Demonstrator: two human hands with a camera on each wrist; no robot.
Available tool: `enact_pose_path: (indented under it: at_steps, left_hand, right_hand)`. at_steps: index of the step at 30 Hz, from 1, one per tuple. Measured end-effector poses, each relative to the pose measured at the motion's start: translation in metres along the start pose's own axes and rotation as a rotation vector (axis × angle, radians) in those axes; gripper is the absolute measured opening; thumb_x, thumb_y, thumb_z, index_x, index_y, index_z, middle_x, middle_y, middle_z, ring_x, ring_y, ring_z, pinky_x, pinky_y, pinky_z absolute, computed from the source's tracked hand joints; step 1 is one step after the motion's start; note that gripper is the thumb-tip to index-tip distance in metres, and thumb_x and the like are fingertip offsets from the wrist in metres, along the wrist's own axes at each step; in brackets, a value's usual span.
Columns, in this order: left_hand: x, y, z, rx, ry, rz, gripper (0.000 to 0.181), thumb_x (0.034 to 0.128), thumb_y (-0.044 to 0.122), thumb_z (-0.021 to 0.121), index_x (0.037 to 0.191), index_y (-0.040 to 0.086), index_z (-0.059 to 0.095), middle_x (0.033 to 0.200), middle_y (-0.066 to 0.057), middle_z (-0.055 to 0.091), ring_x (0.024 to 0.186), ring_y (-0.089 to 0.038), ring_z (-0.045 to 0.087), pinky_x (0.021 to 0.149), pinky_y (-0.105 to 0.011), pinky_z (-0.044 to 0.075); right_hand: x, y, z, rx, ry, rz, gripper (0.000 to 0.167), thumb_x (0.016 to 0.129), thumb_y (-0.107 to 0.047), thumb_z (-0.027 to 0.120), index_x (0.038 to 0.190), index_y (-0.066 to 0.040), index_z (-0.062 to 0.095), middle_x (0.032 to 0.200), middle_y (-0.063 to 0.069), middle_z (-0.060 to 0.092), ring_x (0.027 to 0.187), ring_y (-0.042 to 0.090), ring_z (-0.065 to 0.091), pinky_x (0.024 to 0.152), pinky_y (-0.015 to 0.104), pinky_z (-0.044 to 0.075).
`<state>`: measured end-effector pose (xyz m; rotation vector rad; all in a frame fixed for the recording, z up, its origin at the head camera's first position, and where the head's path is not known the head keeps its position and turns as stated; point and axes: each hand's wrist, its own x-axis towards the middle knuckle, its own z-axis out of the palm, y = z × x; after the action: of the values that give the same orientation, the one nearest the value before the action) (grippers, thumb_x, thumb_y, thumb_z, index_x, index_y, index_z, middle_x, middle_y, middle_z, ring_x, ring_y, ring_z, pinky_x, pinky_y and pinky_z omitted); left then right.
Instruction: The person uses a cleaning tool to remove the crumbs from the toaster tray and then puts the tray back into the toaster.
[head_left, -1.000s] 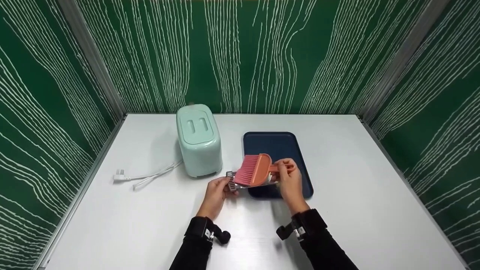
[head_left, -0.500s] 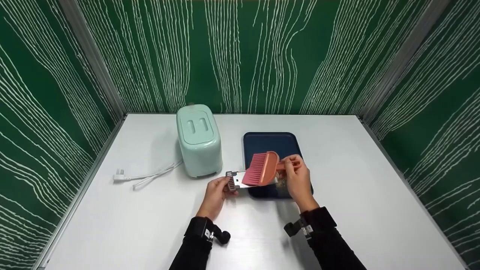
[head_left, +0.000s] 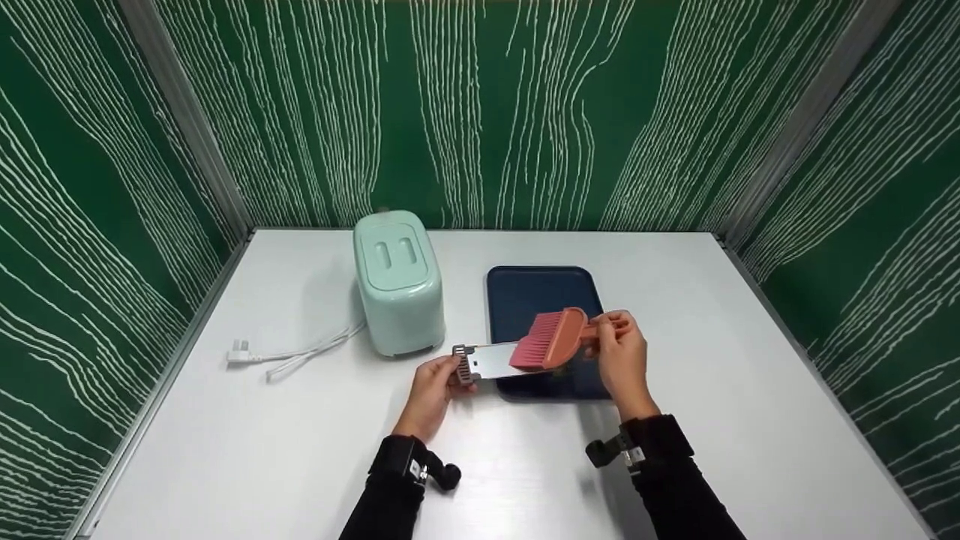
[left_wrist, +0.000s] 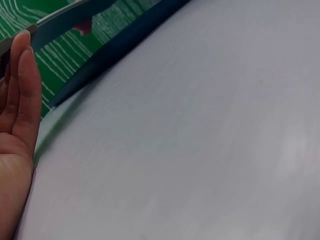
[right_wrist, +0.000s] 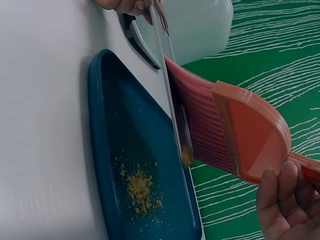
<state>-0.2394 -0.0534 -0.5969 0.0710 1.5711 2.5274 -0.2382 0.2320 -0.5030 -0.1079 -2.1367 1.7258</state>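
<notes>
My left hand (head_left: 431,390) pinches the grey slotted end of a thin metal crumb tray (head_left: 491,361), holding it tilted above a dark blue tray (head_left: 540,281). My right hand (head_left: 624,360) grips the handle of an orange brush (head_left: 566,337). Its pink bristles (right_wrist: 202,117) lie on the crumb tray, covering much of its far part in the head view. At that far end, a clump of crumbs (right_wrist: 187,156) shows in the right wrist view. More yellowish crumbs (right_wrist: 140,190) lie scattered in the blue tray below.
A mint-green toaster (head_left: 401,300) stands left of the blue tray, its lid facing up. Its white cord and plug (head_left: 240,352) lie on the white table (head_left: 300,442). Green walls with white lines (head_left: 480,112) enclose the table at the back and sides.
My right hand has drawn the brush to the right along the crumb tray, uncovering more metal near the grey end. My left hand has stayed nearly still.
</notes>
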Motion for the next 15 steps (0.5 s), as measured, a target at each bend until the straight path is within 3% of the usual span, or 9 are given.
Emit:
enact_pose_path:
  at_steps: [9,15]
  left_hand:
    - [-0.001,0.001,0.0,0.024,-0.008,0.013,0.032,0.1119,0.012,0.049,0.123,-0.014,0.064,0.095,-0.008,0.075,0.071,-0.014,0.071,0.076,-0.028,0.061]
    - [-0.002,0.002,0.001,0.028,0.003,0.004,0.031,0.112,0.012,0.049,0.124,-0.012,0.065,0.095,-0.007,0.076,0.073,-0.015,0.071,0.077,-0.028,0.06]
  right_hand:
    - [0.005,0.001,-0.012,-0.042,0.039,0.042,0.023,0.113,-0.011,0.042,0.113,0.004,0.059,0.08,0.004,0.074,0.057,0.008,0.061,0.057,0.024,0.058]
    - [0.005,0.0,-0.017,-0.035,0.104,0.059,0.02,0.111,-0.009,0.043,0.108,0.004,0.059,0.075,0.004,0.072,0.054,0.008,0.062,0.054,0.023,0.059]
